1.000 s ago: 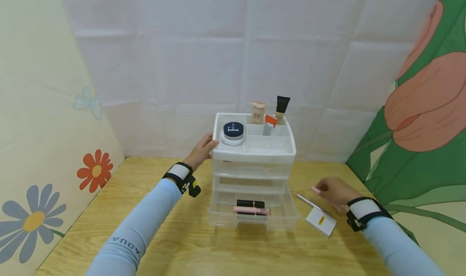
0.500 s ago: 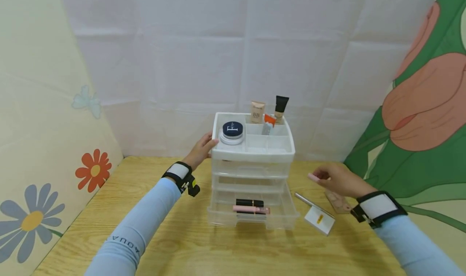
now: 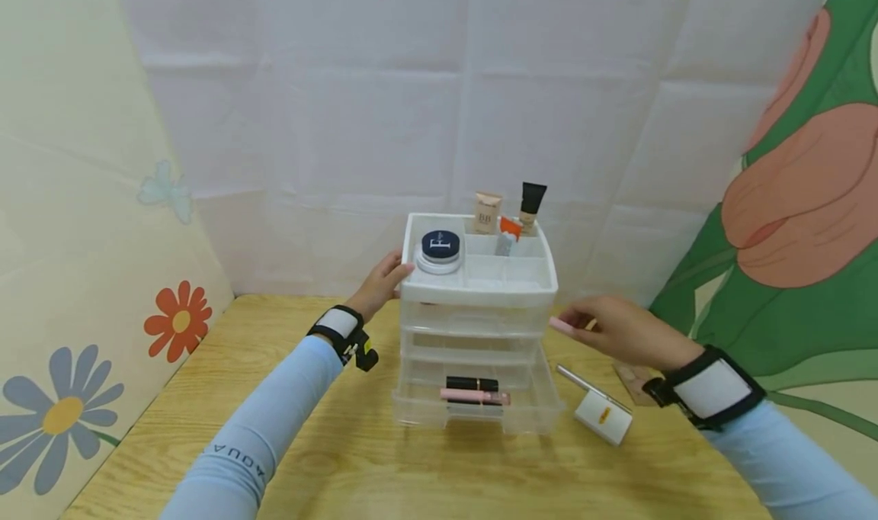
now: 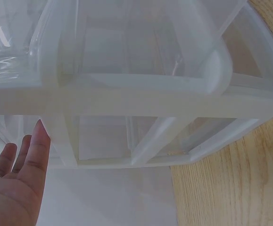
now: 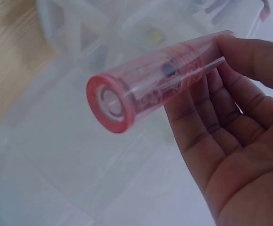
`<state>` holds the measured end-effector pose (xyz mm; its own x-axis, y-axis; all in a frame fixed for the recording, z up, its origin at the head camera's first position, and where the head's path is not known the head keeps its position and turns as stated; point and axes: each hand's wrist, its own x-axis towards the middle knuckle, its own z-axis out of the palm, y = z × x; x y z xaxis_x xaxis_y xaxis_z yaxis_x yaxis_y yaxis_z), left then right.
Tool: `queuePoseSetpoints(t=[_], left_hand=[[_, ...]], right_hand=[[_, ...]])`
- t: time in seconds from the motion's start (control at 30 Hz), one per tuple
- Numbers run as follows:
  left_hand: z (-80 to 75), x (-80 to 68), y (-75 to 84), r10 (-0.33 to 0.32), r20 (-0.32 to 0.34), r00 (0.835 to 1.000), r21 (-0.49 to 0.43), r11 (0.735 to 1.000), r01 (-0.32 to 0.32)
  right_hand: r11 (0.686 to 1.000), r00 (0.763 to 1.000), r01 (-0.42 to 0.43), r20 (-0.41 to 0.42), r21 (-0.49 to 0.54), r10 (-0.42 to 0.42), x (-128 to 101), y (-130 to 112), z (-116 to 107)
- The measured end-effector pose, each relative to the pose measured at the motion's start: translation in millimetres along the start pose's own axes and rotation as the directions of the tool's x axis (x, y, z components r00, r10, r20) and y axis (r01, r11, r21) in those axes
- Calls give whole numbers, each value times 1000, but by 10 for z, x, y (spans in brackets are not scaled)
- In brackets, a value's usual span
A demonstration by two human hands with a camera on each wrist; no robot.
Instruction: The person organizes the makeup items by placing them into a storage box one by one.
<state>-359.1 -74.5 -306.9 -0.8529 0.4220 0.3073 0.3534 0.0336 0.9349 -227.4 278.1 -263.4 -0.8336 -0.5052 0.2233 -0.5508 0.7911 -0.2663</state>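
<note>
Clearly translucent pink tube (image 5: 150, 80), round flat red-rimmed end, in right hand (image 3: 620, 332).

Looks like a staged home vanity corner rather than a real room. Shown by a clear plastic drawer organizer (image 3: 478, 306) on a pale wooden counter (image 3: 329, 459), between the fingers (image 3: 396, 264) of one hand and those of the other, stocked with makeup: tubes of foundation (image 3: 487, 213), a powder jar (image 3: 439, 250), lipsticks (image 3: 473, 390) in the open bottom drawer below. Backed by creased white sheeting (image 3: 411, 85) beyond the fingers and flanked by flower-printed cloth panels (image 3: 75, 276), hung like a temporary backdrop.
</note>
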Motion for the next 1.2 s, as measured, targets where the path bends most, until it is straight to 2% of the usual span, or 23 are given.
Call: queuePoseSetpoints(t=[0.2, 0.43, 0.67, 0.87, 1.2], left_hand=[[-2, -1, -2, -14, -4, 1000, 13, 1000, 14], [47, -120, 246, -26, 27, 999, 14, 1000, 26], [60, -131, 242, -23, 30, 999, 11, 1000, 23], [68, -125, 246, -21, 23, 999, 8, 1000, 21], [59, -106, 215, -34, 20, 999, -2, 999, 34]], right_hand=[[996, 996, 87, 15, -18, -87, 134, -209, -5], [988, 986, 151, 60, 30, -153, 365, -366, 97], [976, 969, 215, 121, 21, -216, 556, -443, 241], [961, 953, 277, 130, -1, -274, 702, -466, 363], [961, 951, 274, 156, -32, -266, 853, -531, 599]])
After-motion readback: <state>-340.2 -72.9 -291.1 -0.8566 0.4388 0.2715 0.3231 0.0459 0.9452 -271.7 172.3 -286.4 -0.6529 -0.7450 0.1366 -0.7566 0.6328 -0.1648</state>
